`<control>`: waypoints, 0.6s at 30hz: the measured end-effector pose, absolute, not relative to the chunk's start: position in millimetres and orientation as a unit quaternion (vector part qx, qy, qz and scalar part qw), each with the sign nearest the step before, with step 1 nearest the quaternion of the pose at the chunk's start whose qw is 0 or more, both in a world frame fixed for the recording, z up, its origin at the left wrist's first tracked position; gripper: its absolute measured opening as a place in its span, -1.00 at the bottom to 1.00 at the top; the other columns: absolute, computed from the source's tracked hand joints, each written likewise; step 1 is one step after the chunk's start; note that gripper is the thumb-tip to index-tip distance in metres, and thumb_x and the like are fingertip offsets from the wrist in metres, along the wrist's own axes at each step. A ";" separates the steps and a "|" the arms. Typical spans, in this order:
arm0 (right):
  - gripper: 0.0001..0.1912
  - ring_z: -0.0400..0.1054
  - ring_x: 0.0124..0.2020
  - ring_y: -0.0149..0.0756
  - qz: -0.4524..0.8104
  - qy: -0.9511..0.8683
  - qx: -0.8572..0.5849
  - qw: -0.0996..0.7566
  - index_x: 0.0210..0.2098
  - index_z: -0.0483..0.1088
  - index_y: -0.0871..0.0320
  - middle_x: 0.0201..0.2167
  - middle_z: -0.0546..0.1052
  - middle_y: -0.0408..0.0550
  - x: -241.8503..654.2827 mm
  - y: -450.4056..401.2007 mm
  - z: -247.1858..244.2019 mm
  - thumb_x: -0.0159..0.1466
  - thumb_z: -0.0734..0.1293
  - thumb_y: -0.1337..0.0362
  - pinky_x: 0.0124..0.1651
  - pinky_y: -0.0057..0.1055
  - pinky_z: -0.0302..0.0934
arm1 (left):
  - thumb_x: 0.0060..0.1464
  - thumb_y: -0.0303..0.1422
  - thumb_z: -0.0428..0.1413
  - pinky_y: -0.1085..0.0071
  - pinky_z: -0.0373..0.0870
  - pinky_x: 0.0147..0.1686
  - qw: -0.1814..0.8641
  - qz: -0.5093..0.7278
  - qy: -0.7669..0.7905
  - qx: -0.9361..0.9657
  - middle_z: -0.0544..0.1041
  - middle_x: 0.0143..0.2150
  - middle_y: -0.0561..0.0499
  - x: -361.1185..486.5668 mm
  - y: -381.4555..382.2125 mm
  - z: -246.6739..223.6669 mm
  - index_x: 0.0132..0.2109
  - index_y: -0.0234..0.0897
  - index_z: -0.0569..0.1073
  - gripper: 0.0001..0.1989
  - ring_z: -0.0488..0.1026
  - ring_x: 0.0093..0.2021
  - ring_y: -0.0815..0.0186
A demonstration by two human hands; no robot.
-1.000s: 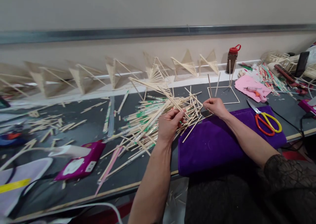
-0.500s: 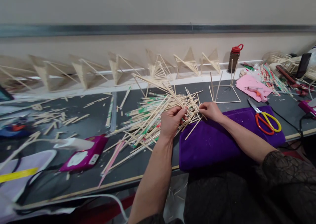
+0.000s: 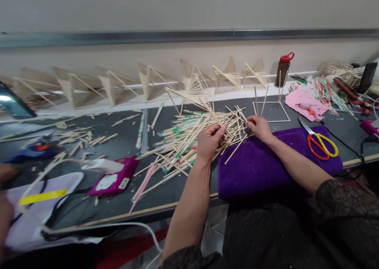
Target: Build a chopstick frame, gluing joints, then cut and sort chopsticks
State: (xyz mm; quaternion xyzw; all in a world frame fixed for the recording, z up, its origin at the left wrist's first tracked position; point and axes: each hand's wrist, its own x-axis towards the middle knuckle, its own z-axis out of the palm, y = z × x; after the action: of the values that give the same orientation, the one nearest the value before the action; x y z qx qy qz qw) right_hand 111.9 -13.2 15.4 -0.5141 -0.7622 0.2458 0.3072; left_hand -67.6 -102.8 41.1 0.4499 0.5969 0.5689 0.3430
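Left hand: I see the left hand [image 3: 209,143] with thumb and fingers pinched together on the near end of some long sticks [image 3: 213,114], which slant away from it, up and to the left.
Right hand: from my view, the fingertips of the right hand [image 3: 259,129] are drawn together at the end of a thin stick [image 3: 241,114].
Pile: loose sticks [image 3: 177,138] spread to the left of the left hand.
Purple cloth: the cloth [image 3: 260,170] lies below the right forearm; scissors [image 3: 318,140] rest right of that hand.
Frame: a square stick frame [image 3: 280,121] sits just beyond the right hand.
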 end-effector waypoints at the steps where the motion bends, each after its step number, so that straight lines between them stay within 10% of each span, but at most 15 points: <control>1: -0.74 0.44 -0.24 -0.33 0.246 -0.762 -0.512 0.311 -0.15 0.52 0.19 -0.23 0.61 -0.07 111.5 -13.6 15.7 0.27 0.22 0.34 -0.12 -0.47 0.22 | -0.14 -0.18 0.22 0.56 0.16 -0.67 0.343 0.572 0.596 0.447 0.44 -0.60 0.07 -67.5 -103.0 41.1 -0.40 -0.31 0.55 -0.74 0.36 -0.61 0.42; 18: -0.66 0.46 -0.19 -0.25 0.200 -0.763 -0.568 0.234 0.02 0.44 0.17 -0.22 0.61 -0.03 113.0 -10.3 14.1 0.29 0.20 0.31 -0.12 -0.41 0.22 | -0.08 -0.19 0.26 0.59 0.18 -0.69 0.336 0.570 0.590 0.463 0.42 -0.62 0.10 -70.0 -99.5 32.7 -0.44 -0.30 0.54 -0.76 0.36 -0.61 0.44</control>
State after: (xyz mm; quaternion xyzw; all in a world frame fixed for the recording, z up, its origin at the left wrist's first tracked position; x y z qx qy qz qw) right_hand 113.0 -10.3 14.1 -0.5682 -0.7631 0.1998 0.2343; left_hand -70.0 -99.5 32.7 0.4628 0.5899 0.5702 0.3358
